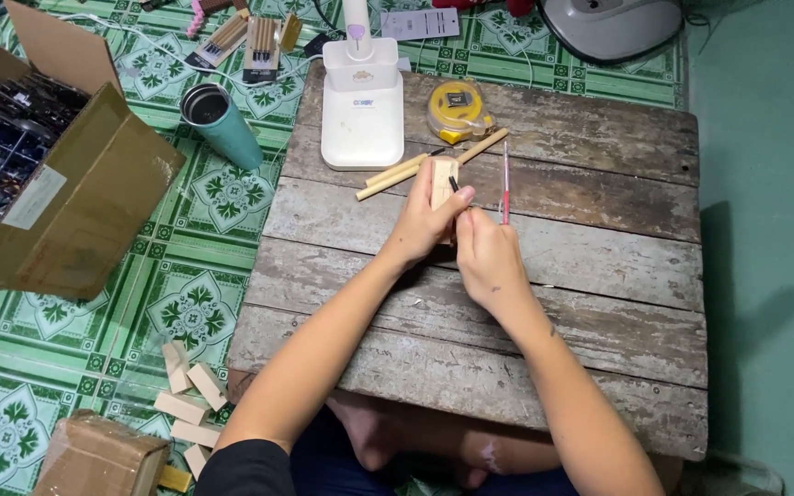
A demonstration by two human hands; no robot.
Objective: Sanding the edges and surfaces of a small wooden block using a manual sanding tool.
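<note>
A small wooden block is held upright over the weathered plank table, gripped in the left hand. The right hand is closed beside it, fingertips at its edge, apparently pinching a dark tool. No finished marking or cut is visible, so the work is judged early.

Landmark: white lamp base, rear left of the weathered plank table.

- Just right of the base – yellow tape measure; the gap between them is narrow.
- In front of the base – two wooden dowels lie slantwise, then a small wood block and a red pencil, crowded by both hands.
- Far right of the base – bare planks to the table's edge.
- Nearer half of the table, well in front of the base – open but for the forearms.
- Left of the base, on the floor – teal tumbler, open cardboard box.
</note>
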